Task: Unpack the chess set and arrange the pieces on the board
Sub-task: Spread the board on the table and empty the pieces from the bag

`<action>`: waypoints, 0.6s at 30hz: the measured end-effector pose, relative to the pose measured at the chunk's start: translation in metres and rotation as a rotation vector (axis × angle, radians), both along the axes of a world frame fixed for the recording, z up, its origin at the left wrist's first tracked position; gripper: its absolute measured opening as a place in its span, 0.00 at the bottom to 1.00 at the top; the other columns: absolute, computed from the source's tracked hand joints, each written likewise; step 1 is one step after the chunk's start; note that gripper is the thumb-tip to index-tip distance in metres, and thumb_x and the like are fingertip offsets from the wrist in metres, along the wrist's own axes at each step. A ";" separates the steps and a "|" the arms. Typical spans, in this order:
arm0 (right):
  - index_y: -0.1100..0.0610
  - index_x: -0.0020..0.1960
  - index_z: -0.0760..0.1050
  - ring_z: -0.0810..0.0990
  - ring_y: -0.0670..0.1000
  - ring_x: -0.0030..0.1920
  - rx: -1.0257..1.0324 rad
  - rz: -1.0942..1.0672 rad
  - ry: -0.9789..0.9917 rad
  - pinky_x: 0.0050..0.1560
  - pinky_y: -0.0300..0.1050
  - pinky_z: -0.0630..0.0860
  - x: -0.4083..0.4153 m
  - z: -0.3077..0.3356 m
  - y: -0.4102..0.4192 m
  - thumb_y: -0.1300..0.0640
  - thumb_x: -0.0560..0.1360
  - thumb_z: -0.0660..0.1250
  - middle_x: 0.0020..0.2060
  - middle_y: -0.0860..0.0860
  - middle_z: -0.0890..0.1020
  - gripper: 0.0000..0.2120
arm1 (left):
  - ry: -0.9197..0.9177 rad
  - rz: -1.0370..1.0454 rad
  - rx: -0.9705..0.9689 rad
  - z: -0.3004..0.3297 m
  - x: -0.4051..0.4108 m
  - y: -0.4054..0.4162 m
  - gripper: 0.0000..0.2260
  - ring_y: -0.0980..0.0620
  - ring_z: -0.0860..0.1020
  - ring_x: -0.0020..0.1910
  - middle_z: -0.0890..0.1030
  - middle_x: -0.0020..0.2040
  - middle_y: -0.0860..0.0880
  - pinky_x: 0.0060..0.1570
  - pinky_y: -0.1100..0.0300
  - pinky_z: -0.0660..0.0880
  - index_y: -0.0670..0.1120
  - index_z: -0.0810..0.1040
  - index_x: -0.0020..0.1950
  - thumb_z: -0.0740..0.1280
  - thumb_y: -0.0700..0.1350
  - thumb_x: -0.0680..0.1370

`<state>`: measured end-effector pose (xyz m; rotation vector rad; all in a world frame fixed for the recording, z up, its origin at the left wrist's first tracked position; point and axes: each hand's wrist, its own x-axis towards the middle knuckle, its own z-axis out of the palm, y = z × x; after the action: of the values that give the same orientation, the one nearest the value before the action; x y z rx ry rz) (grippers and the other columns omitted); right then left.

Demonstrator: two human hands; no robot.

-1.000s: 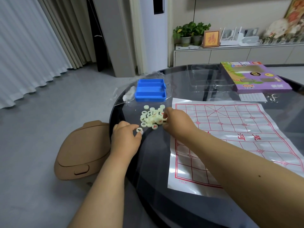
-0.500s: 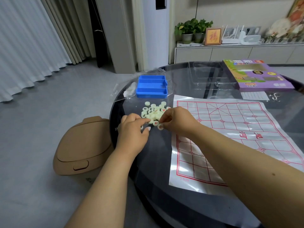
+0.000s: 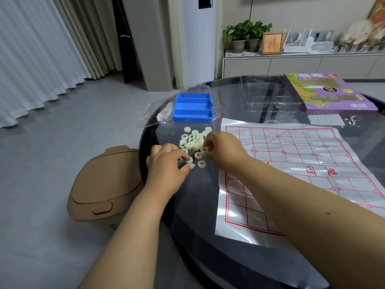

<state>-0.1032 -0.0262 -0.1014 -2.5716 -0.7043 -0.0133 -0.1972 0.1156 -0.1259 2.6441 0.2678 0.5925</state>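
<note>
A heap of several cream round chess pieces (image 3: 192, 140) with red or black characters lies on the dark glass table (image 3: 200, 197), left of the plastic board sheet (image 3: 295, 170) with its red grid. My left hand (image 3: 168, 167) pinches one cream piece (image 3: 189, 160) at the heap's near edge. My right hand (image 3: 224, 149) pinches a red-marked piece (image 3: 204, 150) between thumb and fingers, on the heap's right side. Two red-marked pieces (image 3: 201, 163) lie loose between my hands. No pieces stand on the board sheet.
An empty blue tray (image 3: 193, 107) sits behind the heap on a clear plastic bag (image 3: 158, 113). The purple game box (image 3: 327, 92) and a clear lid (image 3: 268, 94) lie at the back right. A tan bin (image 3: 104, 184) stands on the floor, left of the table.
My left hand moved right from the table edge to the heap's near side. My right hand drew back a little and now pinches a red-marked piece. More red pieces lie apart.
</note>
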 end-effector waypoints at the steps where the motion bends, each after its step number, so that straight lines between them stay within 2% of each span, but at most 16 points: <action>1: 0.56 0.51 0.78 0.77 0.52 0.47 0.002 -0.001 -0.003 0.46 0.44 0.74 0.000 0.000 0.000 0.58 0.72 0.69 0.48 0.54 0.80 0.08 | -0.008 -0.007 -0.006 0.001 0.000 0.000 0.05 0.52 0.65 0.57 0.75 0.50 0.57 0.51 0.59 0.57 0.52 0.83 0.45 0.74 0.51 0.71; 5: 0.57 0.50 0.78 0.77 0.53 0.47 0.016 0.019 -0.018 0.46 0.45 0.74 0.000 0.000 -0.002 0.59 0.71 0.70 0.47 0.54 0.80 0.08 | -0.029 -0.070 -0.004 0.003 0.003 -0.001 0.03 0.53 0.67 0.56 0.77 0.44 0.59 0.49 0.61 0.55 0.50 0.83 0.41 0.74 0.48 0.72; 9: 0.56 0.56 0.78 0.78 0.53 0.50 -0.002 0.056 -0.007 0.51 0.46 0.75 0.000 0.002 -0.004 0.59 0.72 0.69 0.51 0.53 0.80 0.13 | -0.056 -0.112 0.068 0.002 0.005 0.000 0.02 0.51 0.68 0.54 0.80 0.43 0.56 0.49 0.58 0.56 0.49 0.83 0.45 0.72 0.46 0.74; 13: 0.57 0.53 0.80 0.78 0.54 0.49 -0.049 0.079 -0.022 0.50 0.45 0.75 0.000 0.002 -0.001 0.59 0.72 0.68 0.51 0.54 0.80 0.10 | -0.120 -0.152 0.125 -0.001 0.008 0.000 0.06 0.46 0.72 0.51 0.83 0.44 0.52 0.49 0.55 0.59 0.47 0.84 0.50 0.72 0.43 0.74; 18: 0.57 0.54 0.81 0.78 0.52 0.48 -0.089 0.119 -0.032 0.50 0.45 0.77 -0.003 0.006 -0.006 0.57 0.73 0.69 0.51 0.54 0.79 0.10 | -0.068 -0.134 0.120 -0.002 0.011 -0.001 0.08 0.48 0.69 0.54 0.81 0.47 0.55 0.49 0.57 0.58 0.50 0.84 0.50 0.73 0.50 0.72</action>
<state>-0.1060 -0.0323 -0.0956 -2.6142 -0.8880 0.0157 -0.1861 0.1149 -0.1281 2.7229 0.0347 0.6716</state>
